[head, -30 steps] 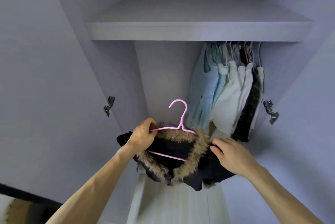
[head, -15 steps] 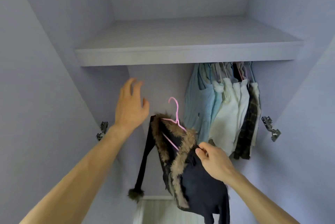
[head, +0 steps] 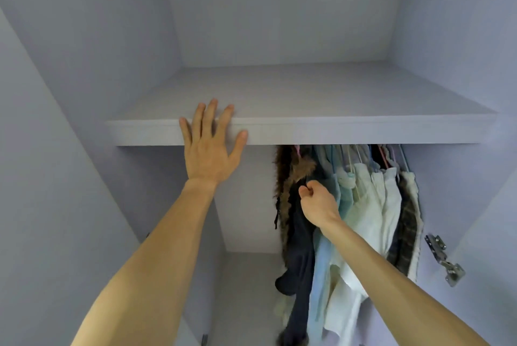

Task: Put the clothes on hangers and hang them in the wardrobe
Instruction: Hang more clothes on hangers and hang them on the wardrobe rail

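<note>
Where the dark fur-trimmed jacket (head: 297, 236) hangs beneath the wardrobe shelf (head: 363, 130), left of a row of pale garments (head: 372, 205), the right hand (head: 319, 203) pinches its fabric near the collar; the left hand (head: 209, 149), fingers spread straight, rests on the shelf's front edge.

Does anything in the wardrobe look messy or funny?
Nothing looks broken or spilled. The hanging clothes are all squashed together on the right side, and the furry dark coat, gripped by the right hand, is crammed against them.
</note>
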`<control>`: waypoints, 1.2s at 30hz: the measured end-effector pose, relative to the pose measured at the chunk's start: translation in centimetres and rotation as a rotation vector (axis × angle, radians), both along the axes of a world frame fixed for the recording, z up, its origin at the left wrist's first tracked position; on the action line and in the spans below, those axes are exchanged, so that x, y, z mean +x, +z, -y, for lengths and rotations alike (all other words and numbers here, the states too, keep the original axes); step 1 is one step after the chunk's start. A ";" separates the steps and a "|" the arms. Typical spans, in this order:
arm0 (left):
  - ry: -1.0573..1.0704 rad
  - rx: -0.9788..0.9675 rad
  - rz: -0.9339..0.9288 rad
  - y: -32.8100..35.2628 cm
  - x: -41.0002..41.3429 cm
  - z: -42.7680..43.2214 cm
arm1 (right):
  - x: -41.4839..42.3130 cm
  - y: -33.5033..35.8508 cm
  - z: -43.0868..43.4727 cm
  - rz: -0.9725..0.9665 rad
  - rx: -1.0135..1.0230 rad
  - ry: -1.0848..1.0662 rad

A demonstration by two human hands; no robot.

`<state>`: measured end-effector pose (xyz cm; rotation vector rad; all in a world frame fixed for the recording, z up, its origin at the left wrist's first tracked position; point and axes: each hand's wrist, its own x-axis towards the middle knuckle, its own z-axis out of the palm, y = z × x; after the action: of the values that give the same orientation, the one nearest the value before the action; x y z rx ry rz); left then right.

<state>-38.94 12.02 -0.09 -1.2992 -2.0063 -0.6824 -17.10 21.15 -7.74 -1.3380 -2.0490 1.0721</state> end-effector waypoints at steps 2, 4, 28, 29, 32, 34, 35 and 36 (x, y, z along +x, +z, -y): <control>0.002 0.072 -0.039 -0.4 -0.5 -0.7 | -0.9 0.6 -1.5 -0.016 0.022 -0.023; 0.005 0.127 -0.060 -0.7 -0.8 -1.3 | -1.8 0.9 -3.0 -0.028 0.027 -0.051; 0.102 0.232 -0.120 -1.4 -1.3 -2.8 | -3.9 -6.6 -9.5 -0.054 -0.082 0.000; 0.107 0.227 -0.114 -1.4 -1.3 -2.8 | -3.7 -6.7 -9.3 -0.049 -0.078 -0.001; 0.106 0.206 -0.093 -1.7 -1.3 -2.7 | -2.9 -7.3 -8.2 -0.053 0.043 -0.022; 0.096 0.208 -0.076 -1.5 -0.9 -2.6 | -2.1 -7.3 -6.6 -0.023 0.188 -0.003; 0.079 0.216 -0.047 -1.2 -0.5 -2.5 | -1.6 -7.4 -5.8 -0.002 0.266 0.030; 0.061 0.230 -0.005 -0.9 0.2 -2.3 | -1.2 -7.3 -4.8 0.010 0.346 0.075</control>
<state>-38.70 14.31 -1.03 -1.0996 -1.8922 -0.8523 -18.33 25.99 -15.08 -1.1006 -2.1838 0.6972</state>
